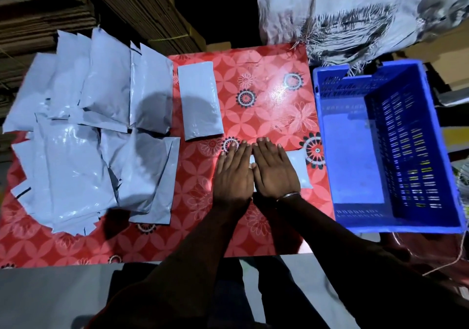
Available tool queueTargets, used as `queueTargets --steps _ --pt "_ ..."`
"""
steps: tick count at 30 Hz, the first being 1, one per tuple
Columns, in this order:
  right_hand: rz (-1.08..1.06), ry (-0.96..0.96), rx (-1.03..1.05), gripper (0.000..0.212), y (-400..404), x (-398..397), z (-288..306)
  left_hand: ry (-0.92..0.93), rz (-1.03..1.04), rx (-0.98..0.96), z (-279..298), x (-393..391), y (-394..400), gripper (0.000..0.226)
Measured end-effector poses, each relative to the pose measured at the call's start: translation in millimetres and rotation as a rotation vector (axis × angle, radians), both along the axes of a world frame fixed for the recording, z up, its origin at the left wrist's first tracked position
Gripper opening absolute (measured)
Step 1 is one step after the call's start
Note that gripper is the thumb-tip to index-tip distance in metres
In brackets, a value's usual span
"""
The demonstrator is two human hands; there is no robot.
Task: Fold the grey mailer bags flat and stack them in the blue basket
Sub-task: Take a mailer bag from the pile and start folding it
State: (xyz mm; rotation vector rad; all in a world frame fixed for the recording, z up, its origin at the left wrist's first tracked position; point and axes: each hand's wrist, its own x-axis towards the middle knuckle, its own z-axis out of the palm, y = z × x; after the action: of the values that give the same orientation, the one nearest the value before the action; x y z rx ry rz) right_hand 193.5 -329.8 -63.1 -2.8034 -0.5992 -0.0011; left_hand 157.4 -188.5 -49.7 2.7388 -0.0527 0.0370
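Mailer bag pressed flat under both palms, basket to the right.

Folded mailer bag (295,170) is pinned on bench (266,95) by left hand (232,176) and right hand (275,174), fingers straight, close together. Its long axis appears to point toward blue basket (327,151); right hand is nearer.

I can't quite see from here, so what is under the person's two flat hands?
A grey mailer bag lies under the left hand and right hand, pressed onto the red table. Only its right end and a sliver between the hands show; the rest is covered.
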Motion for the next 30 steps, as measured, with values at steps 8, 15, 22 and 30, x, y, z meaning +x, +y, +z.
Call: queueTargets --steps 8,15,22,30 --pt "-0.015 -0.086 0.029 0.053 0 2 -12 -0.127 0.049 -0.011 -9 3 -5 0.049" --pt "-0.012 -0.114 0.006 0.052 0 2 -14 -0.065 0.022 0.018 -9 7 -4 0.048" --pt "-0.019 0.028 0.004 0.057 1 4 -7 -0.068 0.027 -0.033 -12 6 -2 0.052" --pt "-0.025 0.17 -0.057 0.067 -29 5 2 0.087 0.018 -0.059 -6 5 16 0.054"
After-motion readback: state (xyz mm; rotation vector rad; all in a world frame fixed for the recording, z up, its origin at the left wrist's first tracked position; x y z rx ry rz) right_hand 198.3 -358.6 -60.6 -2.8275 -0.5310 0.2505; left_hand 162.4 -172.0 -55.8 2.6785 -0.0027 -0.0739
